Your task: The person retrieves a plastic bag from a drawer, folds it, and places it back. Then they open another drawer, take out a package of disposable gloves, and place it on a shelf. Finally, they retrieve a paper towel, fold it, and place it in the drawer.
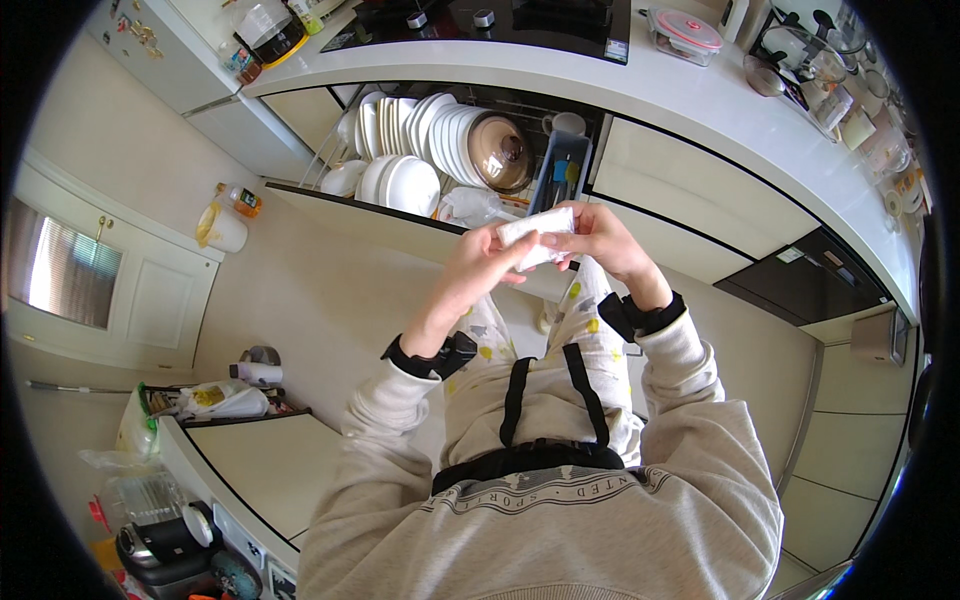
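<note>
Between my two hands is a small white packet (541,225), folded and soft-looking; whether it is paper or plastic I cannot tell. My left hand (495,251) grips its left side, thumb across the front. At its right side my right hand (596,236) pinches it between thumb and fingers. Just beyond the hands a kitchen drawer stands pulled out, holding white plates (454,139), white bowls (409,186), a brown glass lid (499,152), a crumpled clear plastic bag (471,204) and a grey-blue utensil bin (561,161).
Above the drawer runs a white countertop (525,64) with a black cooktop (495,22) and a lidded glass container (684,36). Crowded kitchenware stands at the right. On the floor at left are a white bin (223,226) and an orange-labelled bottle (244,201).
</note>
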